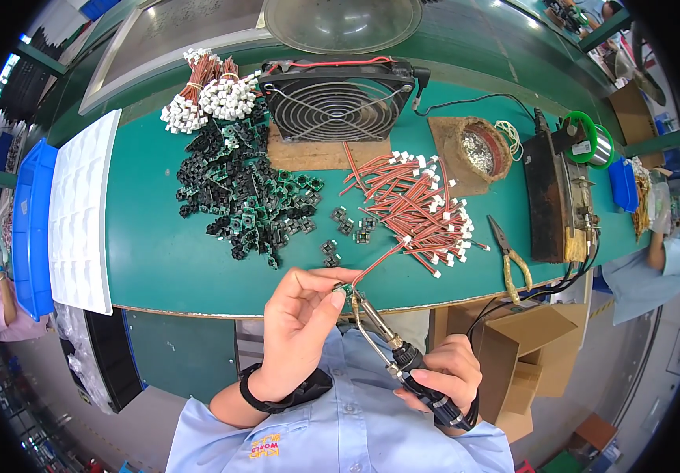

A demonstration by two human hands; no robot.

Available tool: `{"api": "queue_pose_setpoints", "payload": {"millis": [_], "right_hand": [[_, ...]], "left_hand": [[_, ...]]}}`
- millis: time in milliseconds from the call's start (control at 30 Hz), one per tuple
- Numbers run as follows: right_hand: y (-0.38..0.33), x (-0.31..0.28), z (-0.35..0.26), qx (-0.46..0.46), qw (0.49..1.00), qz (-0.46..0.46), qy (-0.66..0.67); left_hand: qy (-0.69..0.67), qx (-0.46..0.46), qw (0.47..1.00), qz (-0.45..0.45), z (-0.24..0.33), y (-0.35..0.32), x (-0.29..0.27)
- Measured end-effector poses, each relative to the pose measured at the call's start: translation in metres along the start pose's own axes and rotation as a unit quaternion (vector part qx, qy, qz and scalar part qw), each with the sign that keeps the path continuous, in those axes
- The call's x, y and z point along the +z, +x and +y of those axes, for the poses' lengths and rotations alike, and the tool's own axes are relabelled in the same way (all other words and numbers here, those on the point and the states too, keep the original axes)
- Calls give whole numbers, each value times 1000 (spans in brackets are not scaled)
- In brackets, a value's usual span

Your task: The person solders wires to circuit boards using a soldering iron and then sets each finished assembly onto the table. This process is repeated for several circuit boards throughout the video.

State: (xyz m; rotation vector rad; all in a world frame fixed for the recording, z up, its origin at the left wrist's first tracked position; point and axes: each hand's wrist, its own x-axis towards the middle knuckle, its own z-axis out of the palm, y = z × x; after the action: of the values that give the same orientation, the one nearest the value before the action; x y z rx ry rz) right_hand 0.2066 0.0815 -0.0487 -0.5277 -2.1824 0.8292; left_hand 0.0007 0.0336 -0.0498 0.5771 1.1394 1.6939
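My left hand (302, 319) pinches a small green circuit board (344, 289) just off the table's front edge. From that board a red-and-brown wire lead (379, 262) runs up toward the wire pile. My right hand (452, 377) is wrapped around the black handle of a soldering iron (408, 359). The iron's metal tip and a thin curved tube beside it meet at the board. Close ahead lie several loose dark square components (343, 221). Left of them is a heap of small black and green boards (249, 189); to the right spreads a pile of wire leads with white connectors (422, 206).
A black fan (338, 102) stands at the back, beside bundled wire leads (202, 93). Pliers (511, 260), a round solder-scrap dish (482, 150) and a black box (549, 197) with a green solder spool (588, 140) are right. A white tray (81, 213) is left; cardboard boxes (529, 355) sit below.
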Motion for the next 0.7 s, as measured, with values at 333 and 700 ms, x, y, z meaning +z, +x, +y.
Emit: {"api": "queue_pose_setpoints", "payload": {"millis": [333,700], "right_hand": [[0,-3,-1,2,1000,-7,1],[7,-18,26,106,979,169,-30]], "left_hand": [[26,21,999,12,-1,-1,1],[-111,-115,987,-4,12,2,-12]]}}
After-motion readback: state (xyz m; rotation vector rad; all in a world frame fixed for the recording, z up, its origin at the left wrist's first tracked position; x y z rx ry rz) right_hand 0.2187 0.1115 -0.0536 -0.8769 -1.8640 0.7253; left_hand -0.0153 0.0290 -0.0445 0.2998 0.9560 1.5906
